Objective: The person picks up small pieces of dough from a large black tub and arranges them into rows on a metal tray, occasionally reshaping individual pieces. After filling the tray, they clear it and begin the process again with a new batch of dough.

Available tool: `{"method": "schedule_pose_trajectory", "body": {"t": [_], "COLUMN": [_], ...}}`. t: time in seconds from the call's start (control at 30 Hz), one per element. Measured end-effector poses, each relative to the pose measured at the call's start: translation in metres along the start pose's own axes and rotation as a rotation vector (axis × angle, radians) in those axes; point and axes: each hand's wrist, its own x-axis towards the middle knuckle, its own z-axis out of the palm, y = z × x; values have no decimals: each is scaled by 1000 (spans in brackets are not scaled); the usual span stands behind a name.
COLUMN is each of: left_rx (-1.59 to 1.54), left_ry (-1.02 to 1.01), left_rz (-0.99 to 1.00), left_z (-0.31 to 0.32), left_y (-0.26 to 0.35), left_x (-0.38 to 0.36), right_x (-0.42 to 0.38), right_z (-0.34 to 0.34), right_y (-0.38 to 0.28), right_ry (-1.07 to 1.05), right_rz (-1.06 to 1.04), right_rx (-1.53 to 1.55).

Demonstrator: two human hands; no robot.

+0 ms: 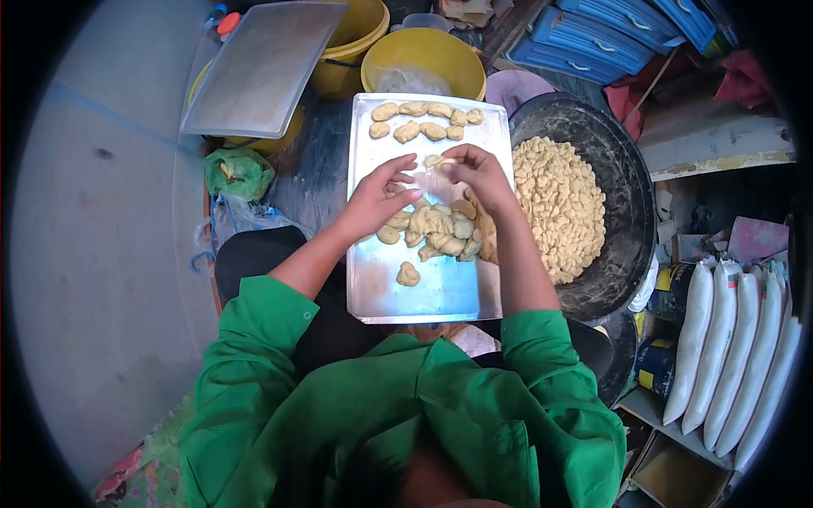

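Observation:
A silver metal tray (423,303) rests across my lap. Two rows of tan dough pieces (407,131) lie near its far edge, and a heap of dough pieces (436,227) sits at its middle. One lone piece (408,273) lies nearer to me. My right hand (476,173) is over the tray's right half, its thumb and fingers pinched on a small dough piece (433,161). Over the left half, my left hand (383,196) has its fingers curved and apart, with nothing seen between them.
At the right stands a big black basin (624,212) holding many small dough pieces (559,207). Yellow buckets (434,52) and a flat grey tray (262,68) stand beyond. White packed tubes (720,339) are at the far right, a green plastic bag (240,173) at the left.

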Motion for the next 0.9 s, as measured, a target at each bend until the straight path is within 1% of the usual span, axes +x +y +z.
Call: {"method": "schedule_pose_trajectory", "body": {"t": [0.03,0.07,0.1,0.13,0.17,0.2,0.23,0.27,0.3,0.33,0.37,0.43,0.47,0.53,0.57,0.6,0.67,0.7,0.73,0.8,0.83,0.87,0.9], "left_rx": [-95,-96,-138,-179,-281,-282,-390,-498,-501,-614,-727,-731,-732,-713,-691,-695,-584,-566,-568,-561,-573,-577,-576], "left_ry": [3,5,12,18,46,46,29,11,9,18,27,14,1,16,28,27,65,45,45,-26,-68,-67,-143], "left_rz": [-1,-4,-89,-172,-156,-155,-175,-196,-197,-222,-247,-240,-232,-254,-276,-282,-280,-332,-340,-379,-378,-385,-408], "left_z": [4,0,-5,-9,-9,-10,-10,-11,-9,-5,-2,-3,-4,-5,-5,-5,-9,-13,-14,-17,-16,-19,-22], "left_y": [11,12,13,15,16,13,8,4,6,8,10,12,13,19,22,22,21,25,28,36,32,28,26], "left_x": [-3,-2,1,4,4,4,4,4,2,0,-2,-3,-3,-3,-3,-2,-2,0,-1,-2,-1,-1,-1], "right_x": [-10,-19,-25,-29,-32,-35,-37,-37,-36,-37,-37,-36,-36,-37,-35,-38,-45,-47,-48,-51,-55,-57,-58], "right_z": [14,26,35,42,47,52,56,55,55,54,54,60,65,78,79,79,78,75,73,70,68,66,63], "right_y": [-7,-13,-15,-13,-11,-10,-12,-10,-6,-3,0,0,0,-2,11,6,-4,-4,-6,-11,-15,-18,-21], "right_ry": [-4,8,21,20,51,82,100,101,82,64,67,156,156,374,404,406,252,204,204,178,82,80,2], "right_rz": [4,-22,-50,-49,-62,-74,-54,-54,-75,-94,-91,-129,-128,-309,-333,-327,-580,-630,-623,-711,-684,-675,-661], "right_rx": [-1,62,127,127,236,343,411,409,526,643,641,703,701,179,2,1,-620,-696,-695,-585,-467,-466,-523]}}
